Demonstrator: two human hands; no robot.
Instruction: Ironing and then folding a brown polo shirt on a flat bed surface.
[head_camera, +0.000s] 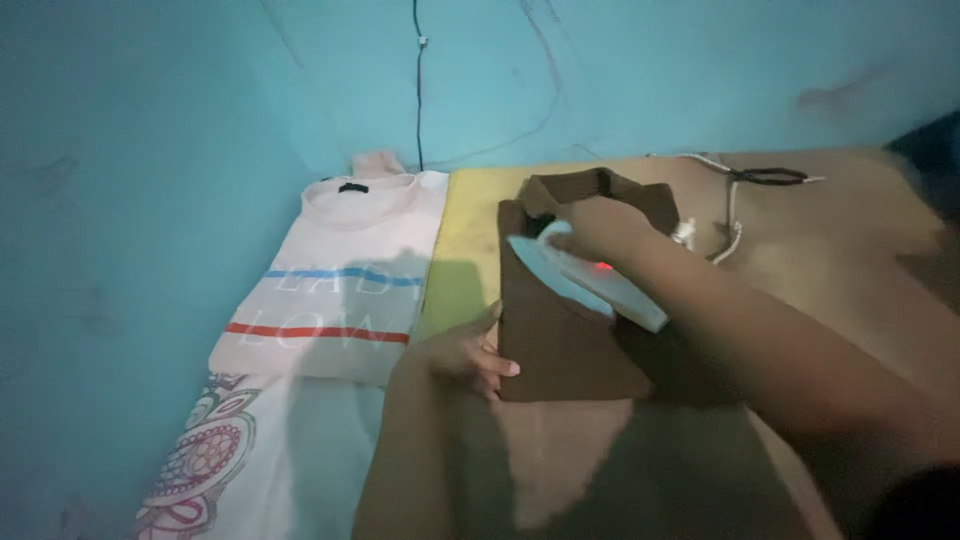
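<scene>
The right hand (600, 232) grips a pale iron (585, 283) over a folded brown shirt (565, 340). The left hand (465, 352), fingers flat and open, pins the soft, limp cloth's near edge, likely the best hold.

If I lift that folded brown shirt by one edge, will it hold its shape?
Probably not. The brown shirt lies flat and thin like soft cloth, so it would likely droop and unfold. It looks light. The left hand pins its edge while the right hand holds the iron, suggesting it slides easily.
</scene>
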